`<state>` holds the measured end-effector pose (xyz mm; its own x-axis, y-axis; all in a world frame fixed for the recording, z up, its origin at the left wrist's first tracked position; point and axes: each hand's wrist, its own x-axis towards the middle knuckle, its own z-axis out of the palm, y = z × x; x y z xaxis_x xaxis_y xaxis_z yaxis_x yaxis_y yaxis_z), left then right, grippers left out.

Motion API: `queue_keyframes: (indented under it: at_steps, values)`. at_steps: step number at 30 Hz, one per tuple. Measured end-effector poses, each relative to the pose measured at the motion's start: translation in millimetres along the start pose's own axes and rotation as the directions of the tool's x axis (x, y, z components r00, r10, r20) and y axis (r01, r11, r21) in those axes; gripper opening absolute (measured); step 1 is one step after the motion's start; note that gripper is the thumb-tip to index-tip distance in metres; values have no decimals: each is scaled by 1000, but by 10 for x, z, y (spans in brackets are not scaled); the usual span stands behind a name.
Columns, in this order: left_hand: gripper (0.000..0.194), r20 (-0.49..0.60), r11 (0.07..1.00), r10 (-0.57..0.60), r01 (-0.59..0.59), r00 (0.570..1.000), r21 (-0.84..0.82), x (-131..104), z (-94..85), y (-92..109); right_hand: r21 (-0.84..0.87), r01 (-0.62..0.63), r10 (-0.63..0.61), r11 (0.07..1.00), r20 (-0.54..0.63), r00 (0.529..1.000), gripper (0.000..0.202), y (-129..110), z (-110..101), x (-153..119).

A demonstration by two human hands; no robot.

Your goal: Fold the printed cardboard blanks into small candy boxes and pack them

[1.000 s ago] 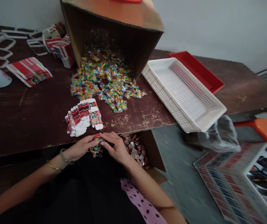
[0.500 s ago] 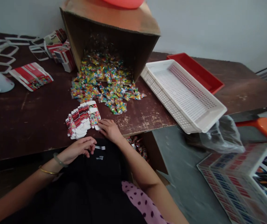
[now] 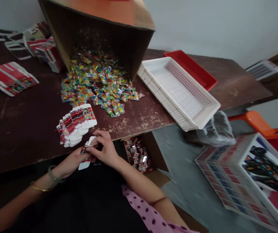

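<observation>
Between my two hands, just off the table's front edge, is a small printed carton (image 3: 84, 165) with white flaps. My left hand (image 3: 74, 160) grips its lower body from the left. The fingers of my right hand (image 3: 106, 149) are closed at its upper white flap. Parts of the carton are hidden behind my fingers. Close beyond my hands, a fanned stack of flat red and white cartons (image 3: 74, 124) lies on the table. Past it, many small clear packets of colourful candy (image 3: 97, 81) spill from a large cardboard box (image 3: 139, 48) tipped on its side.
A white perforated basket (image 3: 180, 94) rests at the table's right front edge, with a red tray (image 3: 194, 69) behind it. Below the edge, an open carton (image 3: 157, 152) holds filled packs (image 3: 137, 157). Red and white packaging (image 3: 11, 77) lies at left; an orange stool (image 3: 258, 121) stands at right.
One carton has come off the fanned stack and is now held in both hands over my lap. My right hand has drawn back from the stack to meet my left. The view has shifted right.
</observation>
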<state>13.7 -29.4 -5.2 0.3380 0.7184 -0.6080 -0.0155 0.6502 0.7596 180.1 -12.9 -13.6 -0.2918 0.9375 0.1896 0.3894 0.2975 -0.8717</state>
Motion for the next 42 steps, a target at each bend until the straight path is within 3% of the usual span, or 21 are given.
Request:
queue_keyframes:
  at_steps: [3,5,7,9,11,13,15,17,20,23,25,27,30,31,33,35,37,40,42]
  values:
    - [16,82,997,-1,-5,997,77,-66,43,66,135,-53,30,989,170,985,17,-22,-137,-10]
    - [16,245,986,-23,-19,969,168,-69,77,120,227,-69,-18,971,361,932,12,-37,-295,-10]
    - [17,293,955,-8,-79,956,286,-24,120,139,282,-91,-49,955,453,890,10,-45,-436,-21]
    - [21,157,910,100,-154,983,386,50,176,98,284,-147,24,947,395,918,11,-47,-500,-72]
    - [24,7,884,220,-202,975,421,111,240,9,275,-220,152,936,248,957,17,-44,-481,-175]
    - [22,-35,895,279,-247,959,371,120,298,-93,292,-286,260,913,124,958,30,-34,-420,-316]
    - [37,-41,908,328,-302,944,289,64,334,-171,363,-347,348,865,64,935,39,-17,-365,-467]
    - [49,-21,907,357,-341,934,248,-30,342,-207,519,-424,434,742,110,894,31,8,-339,-602]
    - [41,109,897,311,-330,944,295,-173,307,-200,724,-547,517,421,304,800,32,59,-344,-749]
    - [31,265,857,231,-325,936,400,-278,251,-177,712,-681,484,169,542,687,38,118,-344,-832]
    - [21,326,819,199,-339,924,463,-326,218,-175,646,-752,430,129,647,630,43,144,-310,-860]
    - [17,288,816,188,-312,939,486,-351,203,-189,620,-752,427,224,631,648,43,137,-252,-873]
    - [18,94,938,140,-162,986,306,-343,216,-236,573,-560,425,598,366,828,30,45,-158,-879]
    - [30,50,976,82,-90,995,196,-331,226,-256,517,-473,381,713,280,881,26,1,-133,-881]
    - [54,46,997,-74,74,996,4,-303,239,-295,406,-356,307,842,184,934,26,-76,-95,-886]
    - [57,93,978,-187,195,978,-79,-285,229,-327,375,-358,313,855,177,933,29,-111,-69,-889]
    - [50,170,964,-221,242,960,-114,-284,189,-347,389,-404,355,828,194,915,27,-98,-52,-894]
    - [53,285,969,-189,227,940,-103,-298,99,-366,368,-383,330,847,200,922,23,-52,-39,-931]
    - [61,305,981,-164,187,938,-47,-300,50,-390,276,-266,209,924,219,953,23,-46,-45,-976]
